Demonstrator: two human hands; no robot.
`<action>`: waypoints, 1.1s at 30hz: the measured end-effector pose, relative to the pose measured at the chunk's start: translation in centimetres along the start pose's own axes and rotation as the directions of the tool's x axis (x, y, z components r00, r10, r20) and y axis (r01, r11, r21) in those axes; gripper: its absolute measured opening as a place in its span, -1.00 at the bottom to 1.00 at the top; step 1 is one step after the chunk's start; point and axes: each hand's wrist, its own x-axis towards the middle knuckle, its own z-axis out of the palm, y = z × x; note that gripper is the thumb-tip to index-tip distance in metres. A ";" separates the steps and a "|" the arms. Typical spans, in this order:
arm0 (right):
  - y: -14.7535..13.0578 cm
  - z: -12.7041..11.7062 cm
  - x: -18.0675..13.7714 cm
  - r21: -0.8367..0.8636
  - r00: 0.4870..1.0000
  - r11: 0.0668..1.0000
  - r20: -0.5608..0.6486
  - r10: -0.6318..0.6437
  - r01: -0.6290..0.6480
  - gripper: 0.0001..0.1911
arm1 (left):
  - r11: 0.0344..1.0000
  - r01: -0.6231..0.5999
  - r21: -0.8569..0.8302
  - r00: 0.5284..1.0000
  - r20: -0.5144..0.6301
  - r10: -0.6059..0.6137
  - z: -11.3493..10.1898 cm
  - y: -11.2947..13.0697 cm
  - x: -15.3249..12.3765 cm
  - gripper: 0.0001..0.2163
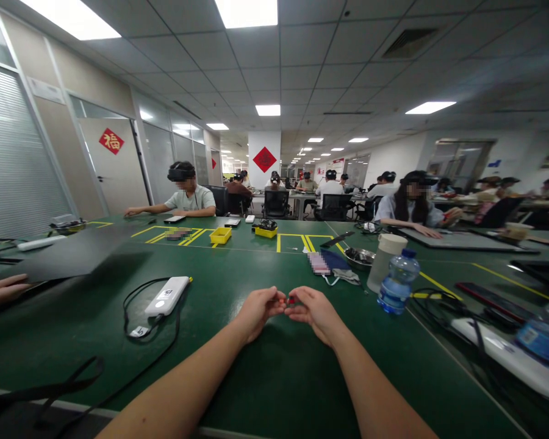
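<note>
My left hand (pixel 260 312) and my right hand (pixel 312 312) meet fingertip to fingertip just above the green table (pixel 210 360). A tiny red piece (pixel 291 300) shows at the fingertips of my right hand, whose fingers are closed on it; its kind is too small to make out. The fingers of my left hand are pinched together beside it. A speck of orange-red shows at their tips, but I cannot tell whether it is a separate thing. On the left, a white power bank (pixel 168 296) with a black cable lies apart from my hands.
A water bottle (pixel 399 281), a pale tumbler (pixel 385 261), a metal bowl (pixel 360 258) and a blue cloth item (pixel 336 262) stand or lie right of centre. Yellow trays (pixel 220 236) sit further back. At left, another person's hand (pixel 2 291) touches a dark panel (pixel 73 253). Co-workers sit opposite.
</note>
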 end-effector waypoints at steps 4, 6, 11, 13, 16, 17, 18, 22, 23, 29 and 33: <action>0.2 -0.1 0.3 0.084 0.999 0.995 -0.006 0.049 -0.048 -0.60 | 0.997 0.039 -0.071 0.999 -0.009 -0.040 -0.4 -0.3 0.3 -0.65; 0.2 -0.1 0.3 0.095 0.998 0.994 -0.008 0.058 -0.057 -0.60 | 0.996 0.049 -0.077 0.999 -0.010 -0.050 -0.6 -0.5 0.4 -0.63; 0.1 -0.1 0.3 0.080 0.999 0.996 0.020 0.035 -0.036 -0.72 | 0.998 0.010 -0.058 1.000 0.013 -0.009 -0.6 -0.4 0.4 -0.66; 0.2 -0.1 0.2 0.027 0.999 0.999 0.011 0.040 -0.041 -0.80 | 1.000 -0.013 0.013 1.000 0.027 0.013 -0.5 -0.5 0.3 -0.73; 0.5 -0.1 0.1 -0.066 0.999 0.996 -0.017 0.051 -0.052 -0.78 | 0.984 -0.032 0.175 0.999 0.010 0.031 -0.5 -0.9 0.2 -0.83; 0.5 -0.1 0.1 -0.092 0.998 0.994 -0.024 0.056 -0.058 -0.77 | 0.975 -0.028 0.221 1.000 -0.006 0.030 -0.5 -1.1 0.2 -0.85; 0.5 0.0 0.0 -0.115 0.998 0.991 -0.027 0.064 -0.067 -0.77 | 0.967 -0.021 0.254 0.999 -0.019 0.027 -0.6 -1.3 0.2 -0.86; 0.3 0.0 -0.2 -0.172 0.998 0.983 -0.016 0.060 -0.062 -0.78 | 0.968 -0.007 0.251 0.999 -0.040 0.018 -0.5 -1.5 0.3 -0.86; 0.3 0.0 -0.2 -0.171 0.999 0.984 -0.012 0.048 -0.049 -0.77 | 0.973 -0.007 0.231 0.999 -0.042 0.018 -0.5 -1.5 0.3 -0.86; 0.4 -0.1 0.1 -0.109 0.999 0.993 -0.007 0.033 -0.034 -0.77 | 0.997 0.040 0.063 0.999 -0.032 -0.038 -0.4 -0.9 0.3 -0.81; 0.4 -0.3 0.3 -0.043 0.998 0.997 -0.011 0.058 -0.059 -0.72 | 0.996 0.072 -0.056 0.996 -0.041 -0.075 -0.3 -0.5 0.3 -0.71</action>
